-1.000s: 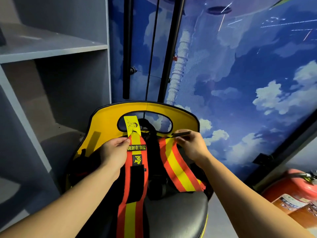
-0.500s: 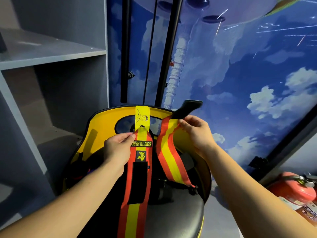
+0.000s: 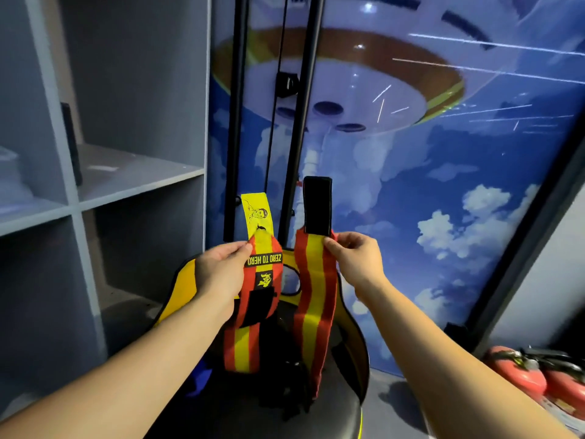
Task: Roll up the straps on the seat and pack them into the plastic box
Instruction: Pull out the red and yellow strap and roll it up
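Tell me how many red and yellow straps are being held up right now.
2. The left strap, with the yellow tab, is pinched by the left hand; the right strap, with the black tab, is pinched by the right hand. More may lie hidden on the seat.

We see woven cloth straps [image 3: 313,299], matt, one tipped with fuzzy black fastener [image 3: 317,205]. The seat [image 3: 185,289] looks smooth hard plastic with a slight sheen. The shelves [image 3: 139,175] look matt grey board.
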